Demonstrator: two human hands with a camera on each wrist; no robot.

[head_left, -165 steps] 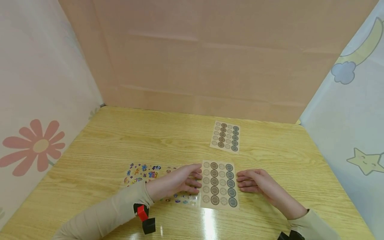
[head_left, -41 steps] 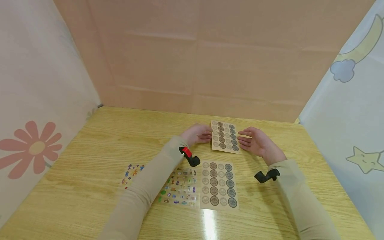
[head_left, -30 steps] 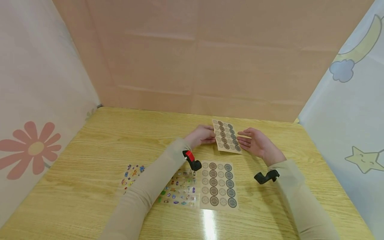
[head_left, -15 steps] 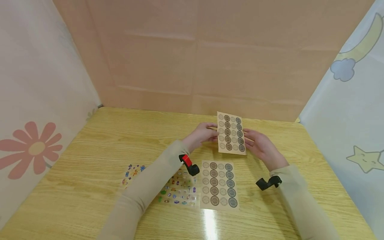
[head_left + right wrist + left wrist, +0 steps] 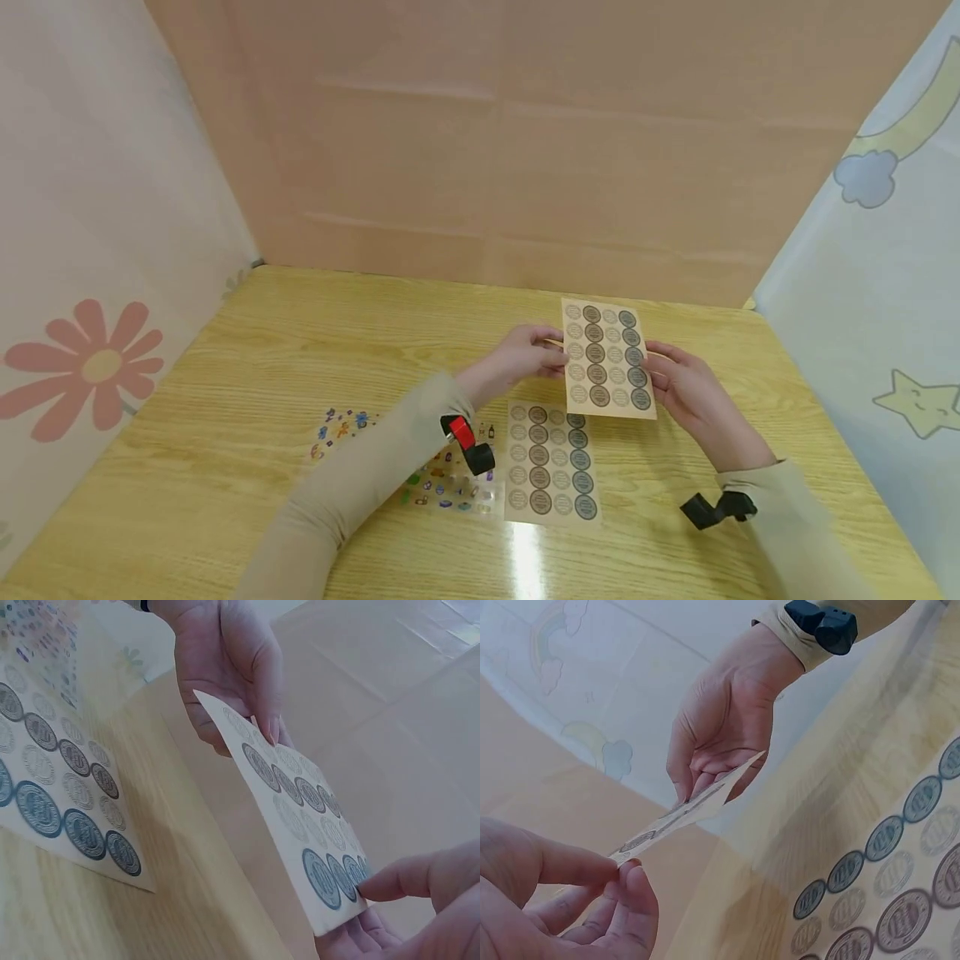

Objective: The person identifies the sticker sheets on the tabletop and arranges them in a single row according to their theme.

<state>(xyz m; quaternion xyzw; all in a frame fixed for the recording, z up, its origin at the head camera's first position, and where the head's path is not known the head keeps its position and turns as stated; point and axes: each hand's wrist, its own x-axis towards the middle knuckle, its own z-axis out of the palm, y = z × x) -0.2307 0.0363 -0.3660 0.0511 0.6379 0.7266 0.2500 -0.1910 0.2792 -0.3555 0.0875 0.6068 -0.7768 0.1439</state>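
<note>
A beige sticker sheet with columns of round seals is raised above the table, tilted toward the head camera. My left hand pinches its left edge between thumb and fingers. On the opposite edge, my right hand grips it, thumb on the printed face and fingers behind, as the right wrist view shows. Below lies a matching sticker sheet, its upper right corner covered by the raised one in the head view. To its left, partly under my left forearm, is a clear sticker sheet with small colourful pictures.
A wood-grain table carries all the sheets. Behind it hangs a plain brownish-pink backdrop. White printed cloths, one with a flower and one with a star, close off the left and right sides.
Both hands have moved from beside the near beige sheet to the far one. That sheet has been lifted off the table, gripped on both sides and brought right and nearer.
</note>
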